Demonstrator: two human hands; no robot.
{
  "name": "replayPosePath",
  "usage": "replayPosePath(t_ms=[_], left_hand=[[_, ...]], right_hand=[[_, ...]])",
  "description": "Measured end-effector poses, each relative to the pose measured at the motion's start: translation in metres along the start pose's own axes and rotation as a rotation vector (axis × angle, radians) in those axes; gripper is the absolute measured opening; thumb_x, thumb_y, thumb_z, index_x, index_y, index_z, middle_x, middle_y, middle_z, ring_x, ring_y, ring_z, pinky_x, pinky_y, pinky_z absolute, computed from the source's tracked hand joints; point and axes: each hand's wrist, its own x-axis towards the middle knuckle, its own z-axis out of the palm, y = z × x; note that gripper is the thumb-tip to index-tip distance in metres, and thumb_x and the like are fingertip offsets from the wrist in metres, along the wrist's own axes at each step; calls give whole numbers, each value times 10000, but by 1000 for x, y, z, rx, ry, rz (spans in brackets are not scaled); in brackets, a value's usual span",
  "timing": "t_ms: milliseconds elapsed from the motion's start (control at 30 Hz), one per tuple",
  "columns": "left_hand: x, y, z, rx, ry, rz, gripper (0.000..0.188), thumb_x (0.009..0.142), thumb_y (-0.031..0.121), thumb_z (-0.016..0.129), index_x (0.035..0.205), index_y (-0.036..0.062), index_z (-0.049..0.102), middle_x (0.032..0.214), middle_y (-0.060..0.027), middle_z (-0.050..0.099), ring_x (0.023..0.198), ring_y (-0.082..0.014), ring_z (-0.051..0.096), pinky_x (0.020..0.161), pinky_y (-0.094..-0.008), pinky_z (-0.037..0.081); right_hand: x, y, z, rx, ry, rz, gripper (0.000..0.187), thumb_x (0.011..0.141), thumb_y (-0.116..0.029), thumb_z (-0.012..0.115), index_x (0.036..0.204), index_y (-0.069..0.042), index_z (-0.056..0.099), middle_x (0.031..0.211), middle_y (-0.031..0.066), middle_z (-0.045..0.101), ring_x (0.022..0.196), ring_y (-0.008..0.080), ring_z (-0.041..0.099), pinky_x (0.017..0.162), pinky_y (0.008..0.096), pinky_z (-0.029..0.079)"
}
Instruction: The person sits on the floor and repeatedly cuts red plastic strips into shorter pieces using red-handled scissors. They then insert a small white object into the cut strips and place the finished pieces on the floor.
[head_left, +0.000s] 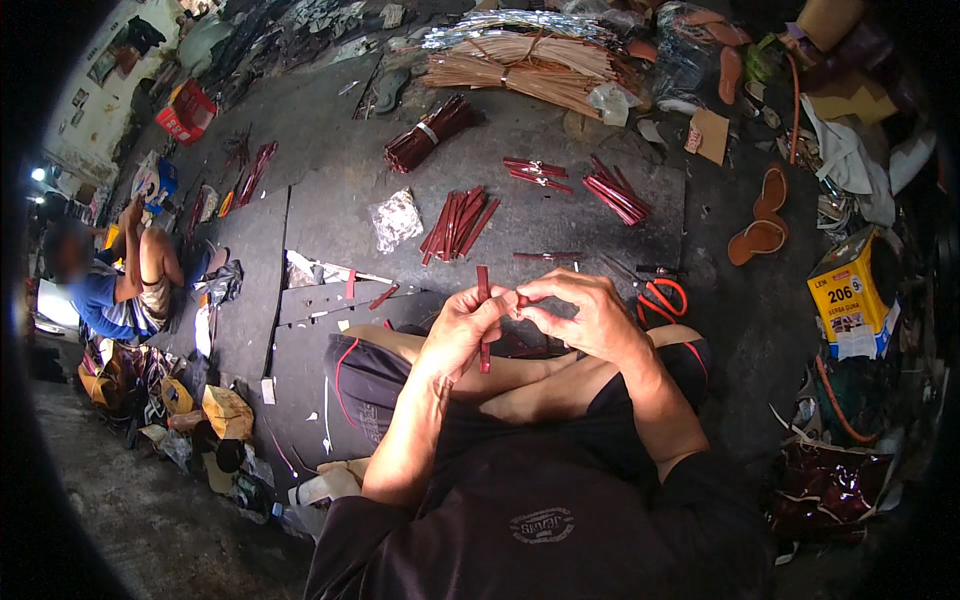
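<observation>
Floor covered with dark flat sheets, scuffed, seams visible; person sits cross-legged on it. Left hand (458, 335) grasps a dark red strip (483, 280), which stands lengthwise between thumb and fingers, above the lap. Right hand (590, 315) pinches a small reddish piece (521, 302) between thumb and fingertips, just beside the left thumb; cannot tell whether it joins the strip.

On the sheets ahead: a banded bundle (430, 135) of dark red lengths, a loose heap of strips (460, 225), a smaller group (616, 192) to the right. Clear plastic bag (397, 220) with pale contents lies left of the heap. Orange-handled scissors (660, 300) near the right knee. Two tan sandals (757, 220) farther right.

Room edges cluttered: stacked tan lengths (520, 75) at the far side, yellow box (850, 290) at right, red box (187, 112) far left near a stained pale wall (90, 125). A co-worker (110, 295) in blue sits at left.
</observation>
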Motion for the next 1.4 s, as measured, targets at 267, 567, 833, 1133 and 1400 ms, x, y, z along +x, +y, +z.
replayPosePath(t_ms=[267, 567, 833, 1133, 1400], left_hand=[[-3, 8, 4, 76, 14, -55, 214, 911, 267, 666, 949, 56, 664, 725, 52, 562, 523, -22, 332, 427, -194, 278], [2, -10, 16, -57, 228, 60, 213, 910, 255, 678, 1000, 62, 675, 828, 12, 646, 601, -42, 413, 540, -204, 351], [4, -19, 26, -401, 143, 96, 259, 1009, 263, 457, 1071, 50, 591, 842, -5, 535, 737, -101, 475, 686, -265, 441], [-3, -9, -6, -199, 140, 189, 406, 1023, 309, 465, 1371, 103, 500, 996, 22, 522, 905, -100, 487, 865, -308, 431], [-8, -17, -1, -238, 215, 316, 341, 971, 219, 581, 1266, 50, 575, 1005, -24, 649, 923, -105, 624, 831, -268, 499]], right_hand=[[-3, 10, 1, 56, -13, 10, 228, 799, -25, 709, 1025, -28, 677, 922, 112, 695, 825, 260, 687, 685, 338, 539], [-2, 6, 5, 84, 176, 140, 214, 817, -67, 733, 1003, -8, 645, 916, 119, 662, 814, 219, 684, 689, 332, 538], [-7, 8, 32, -41, 289, 116, 114, 844, 13, 679, 930, -9, 608, 870, 99, 655, 772, 175, 668, 678, 297, 530], [-24, -5, 4, 499, 194, 365, 141, 929, -14, 600, 1066, 17, 592, 964, 69, 650, 898, 123, 649, 821, 266, 528], [-39, -32, 22, 383, 294, 283, 119, 928, -26, 599, 1038, 18, 615, 952, 106, 638, 849, 161, 665, 756, 277, 541]])
